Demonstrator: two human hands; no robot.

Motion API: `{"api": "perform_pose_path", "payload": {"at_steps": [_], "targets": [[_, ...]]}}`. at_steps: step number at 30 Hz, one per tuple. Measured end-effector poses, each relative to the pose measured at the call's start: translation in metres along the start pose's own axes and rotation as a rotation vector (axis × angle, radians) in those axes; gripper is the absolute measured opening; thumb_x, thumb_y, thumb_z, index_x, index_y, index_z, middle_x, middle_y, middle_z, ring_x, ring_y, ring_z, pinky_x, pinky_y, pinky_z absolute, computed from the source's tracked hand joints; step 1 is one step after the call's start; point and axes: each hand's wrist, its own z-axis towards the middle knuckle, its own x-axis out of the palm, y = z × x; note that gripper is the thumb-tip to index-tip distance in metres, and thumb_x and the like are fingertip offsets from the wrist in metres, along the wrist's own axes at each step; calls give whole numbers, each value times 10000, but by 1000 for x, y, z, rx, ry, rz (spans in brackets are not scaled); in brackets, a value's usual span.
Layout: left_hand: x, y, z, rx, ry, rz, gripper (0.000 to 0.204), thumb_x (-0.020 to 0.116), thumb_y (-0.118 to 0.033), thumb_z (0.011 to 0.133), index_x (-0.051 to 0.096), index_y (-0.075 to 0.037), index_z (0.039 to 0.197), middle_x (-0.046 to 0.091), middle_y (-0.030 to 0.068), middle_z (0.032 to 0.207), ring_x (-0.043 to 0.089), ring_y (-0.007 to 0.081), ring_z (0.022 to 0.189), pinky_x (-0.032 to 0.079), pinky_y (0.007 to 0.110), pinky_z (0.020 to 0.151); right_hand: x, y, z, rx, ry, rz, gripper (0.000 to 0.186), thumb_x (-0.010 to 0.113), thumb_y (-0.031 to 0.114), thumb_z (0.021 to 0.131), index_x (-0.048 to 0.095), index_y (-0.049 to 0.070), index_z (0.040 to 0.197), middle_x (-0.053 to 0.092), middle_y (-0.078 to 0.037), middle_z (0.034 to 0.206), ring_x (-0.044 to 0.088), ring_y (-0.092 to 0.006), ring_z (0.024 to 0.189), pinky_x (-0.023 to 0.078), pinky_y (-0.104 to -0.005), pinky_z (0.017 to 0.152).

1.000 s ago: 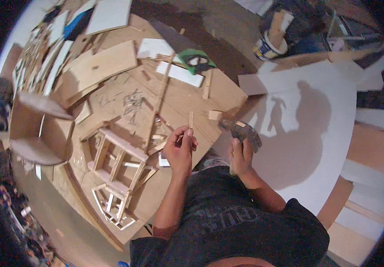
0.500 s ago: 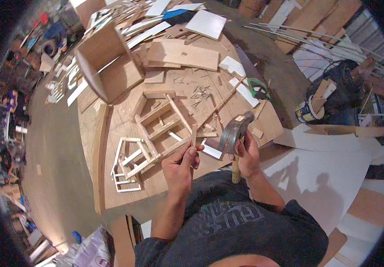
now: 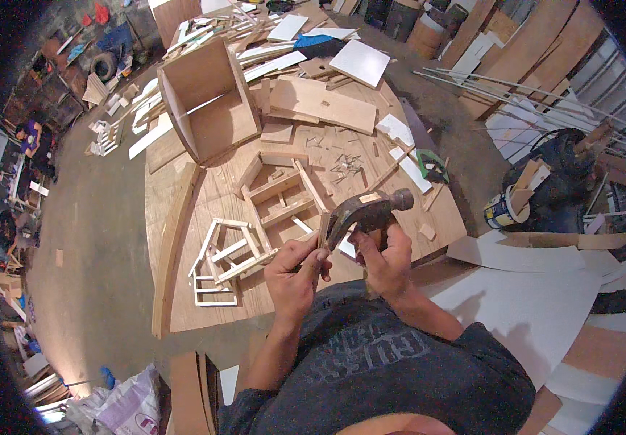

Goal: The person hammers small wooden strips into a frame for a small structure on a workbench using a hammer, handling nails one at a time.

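My right hand (image 3: 387, 262) is closed around a claw hammer (image 3: 366, 210), gripping it just below the metal head. The claw end meets or overlaps a thin wooden stick (image 3: 324, 229), which my left hand (image 3: 295, 281) pinches upright between thumb and fingers. Whether a nail sits between claw and stick is too small to tell. Just beyond my hands, a house-shaped wooden frame (image 3: 285, 212) lies on the plywood table (image 3: 305, 274). Beside it on the left is a smaller frame of white strips (image 3: 216, 304). Loose nails (image 3: 347, 164) are scattered farther back.
An open wooden box (image 3: 229, 130) stands at the back left, near a long curved board (image 3: 175, 250). Planks and offcuts (image 3: 324, 104) pile up behind. A green-handled tool (image 3: 432, 167) lies at the right edge; a bucket (image 3: 503, 210) stands beyond. People (image 3: 30, 138) are far left.
My right hand has turned the hammer and brought it left, so its claw now reaches the stick. My left hand keeps hold of the stick. The view has shifted slightly.
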Motion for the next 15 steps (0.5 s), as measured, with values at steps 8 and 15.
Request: {"api": "perform_pose_path", "payload": {"at_steps": [8, 15], "targets": [[0, -10, 1, 40, 10, 130, 232, 718, -72, 897, 718, 31, 1105, 570, 48, 829, 600, 123, 632, 465, 228, 474, 6, 6, 4, 1, -66, 88, 275, 697, 250, 920, 618, 22, 1051, 663, -26, 729, 598, -90, 592, 480, -266, 528], [-7, -16, 2, 55, 12, 285, 217, 729, -73, 889, 735, 6, 1092, 582, 41, 823, 589, 94, 619, 442, 212, 471, -2, 5, 6, -52, -12, -59, 360, 752, 276, 874, 614, 15, 1080, 673, -18, 742, 602, -83, 600, 483, -251, 545]]}}
